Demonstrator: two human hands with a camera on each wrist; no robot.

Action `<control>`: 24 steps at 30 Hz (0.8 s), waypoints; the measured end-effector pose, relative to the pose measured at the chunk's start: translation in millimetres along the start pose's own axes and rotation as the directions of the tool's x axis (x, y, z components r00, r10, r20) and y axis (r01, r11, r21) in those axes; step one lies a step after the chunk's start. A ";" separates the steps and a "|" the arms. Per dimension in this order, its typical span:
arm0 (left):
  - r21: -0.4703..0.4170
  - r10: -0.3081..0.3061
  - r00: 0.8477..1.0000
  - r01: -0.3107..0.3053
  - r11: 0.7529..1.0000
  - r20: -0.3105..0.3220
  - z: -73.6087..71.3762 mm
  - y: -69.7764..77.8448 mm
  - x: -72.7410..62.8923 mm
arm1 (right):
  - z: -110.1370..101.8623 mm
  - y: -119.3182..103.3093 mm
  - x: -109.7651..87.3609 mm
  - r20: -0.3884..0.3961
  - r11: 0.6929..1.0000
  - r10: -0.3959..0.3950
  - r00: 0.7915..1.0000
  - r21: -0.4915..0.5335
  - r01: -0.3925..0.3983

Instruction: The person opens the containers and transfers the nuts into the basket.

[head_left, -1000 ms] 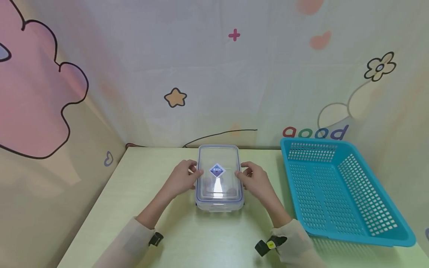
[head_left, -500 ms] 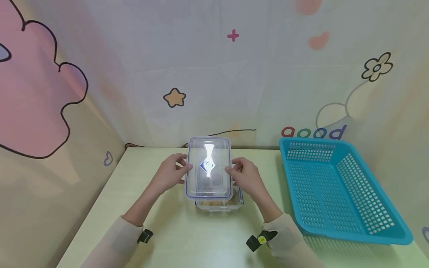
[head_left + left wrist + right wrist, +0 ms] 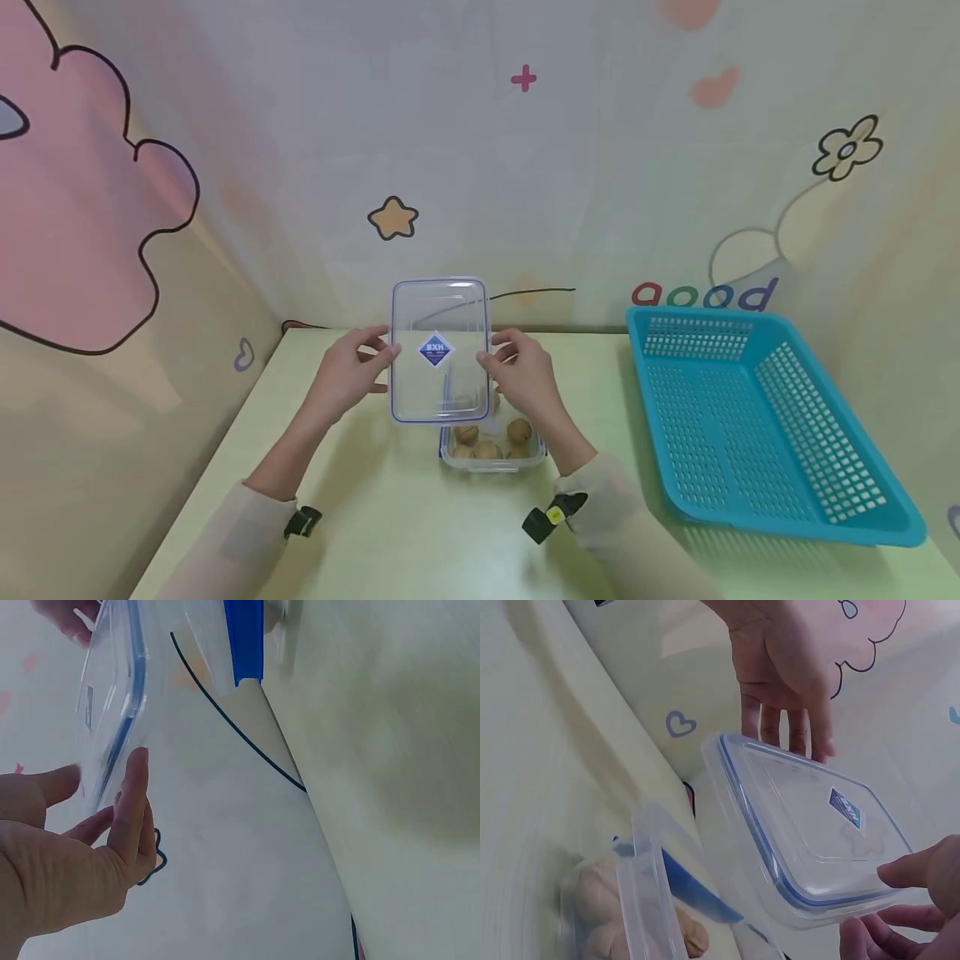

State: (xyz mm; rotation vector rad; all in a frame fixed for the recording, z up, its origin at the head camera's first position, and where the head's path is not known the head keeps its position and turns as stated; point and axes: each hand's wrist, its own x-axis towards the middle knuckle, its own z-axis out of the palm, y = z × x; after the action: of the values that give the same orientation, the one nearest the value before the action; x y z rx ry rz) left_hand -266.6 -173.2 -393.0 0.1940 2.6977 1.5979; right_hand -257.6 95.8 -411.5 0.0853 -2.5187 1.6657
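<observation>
A clear plastic lid (image 3: 441, 312) with a blue seal and a BXH sticker is raised and tilted up between both hands. My left hand (image 3: 347, 371) pinches its left edge, thumb on top and fingers beneath. At the opposite edge my right hand (image 3: 525, 377) pinches it the same way. Under and just right of the lid, a clear food container (image 3: 491, 467) stands uncovered on the table. Several walnuts (image 3: 519, 430) lie inside it; the lid hides its back part. In the right wrist view the lid (image 3: 802, 817) is apart from the container (image 3: 641, 900).
A turquoise perforated plastic basket (image 3: 720, 433) stands on the right side of the pale table (image 3: 435, 533). A printed cloth (image 3: 315, 167) hangs behind the table and along its sides. Each wrist wears a black strap.
The lid has come off the container, moving up and left in both hands and tilting upright. The walnuts inside have come into sight. The container has stayed in place.
</observation>
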 end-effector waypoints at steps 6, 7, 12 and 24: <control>-0.014 0.018 0.999 -0.019 1.000 -0.033 -14.6 0.3 -0.7 | 9.8 -9.7 -2.3 0.033 1.000 -0.017 0.999 0.026 0.016; -0.013 0.020 0.999 -0.020 1.000 -0.041 -17.5 0.7 -0.6 | 10.6 -13.1 -3.6 0.047 0.999 -0.021 0.999 0.025 0.020; -0.014 0.020 0.995 -0.021 1.000 -0.097 -31.1 5.3 -1.3 | 13.6 -30.6 -12.4 0.146 0.999 -0.034 0.989 0.013 0.032; -0.140 0.010 0.987 -0.033 0.990 -0.162 -43.4 6.1 -7.0 | 29.7 -44.1 -16.5 0.276 0.941 -0.002 0.961 0.327 -0.092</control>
State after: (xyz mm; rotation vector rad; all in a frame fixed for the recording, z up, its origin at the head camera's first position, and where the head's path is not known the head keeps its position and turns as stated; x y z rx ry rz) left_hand -261.7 -208.9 -367.2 0.0978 2.6875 1.8813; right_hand -238.3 50.8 -384.9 0.3110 -2.3956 2.2298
